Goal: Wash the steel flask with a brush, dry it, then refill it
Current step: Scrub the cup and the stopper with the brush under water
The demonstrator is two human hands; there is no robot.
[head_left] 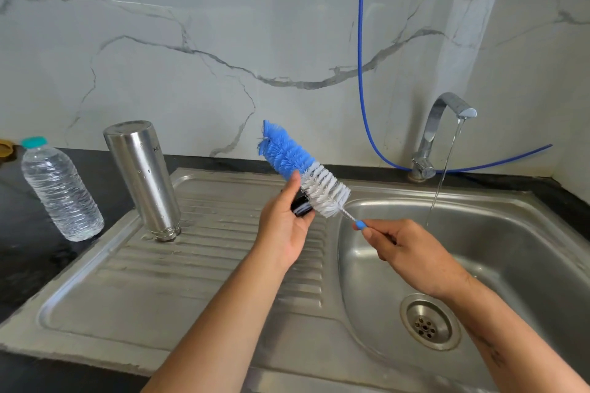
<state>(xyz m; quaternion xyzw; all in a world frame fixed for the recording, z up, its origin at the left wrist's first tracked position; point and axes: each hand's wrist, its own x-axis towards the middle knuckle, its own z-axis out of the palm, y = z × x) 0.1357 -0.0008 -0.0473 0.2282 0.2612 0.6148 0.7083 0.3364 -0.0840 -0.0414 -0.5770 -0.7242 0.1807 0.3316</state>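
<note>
The steel flask [142,177] stands upside down, mouth down, on the ribbed drainboard [166,277], wet with drops. My left hand [282,223] holds a small black cap [301,206] against the bristles of a blue and white bottle brush [300,167]. My right hand [412,257] grips the brush's blue handle [360,225] over the sink bowl. The brush head points up and to the left, above the drainboard's right edge.
A tap [442,131] at the back right runs a thin stream of water into the steel sink bowl [510,233], whose drain [429,325] lies below. A plastic water bottle [60,188] with a teal cap stands on the black counter at left. A blue hose [362,73] hangs down the marble wall.
</note>
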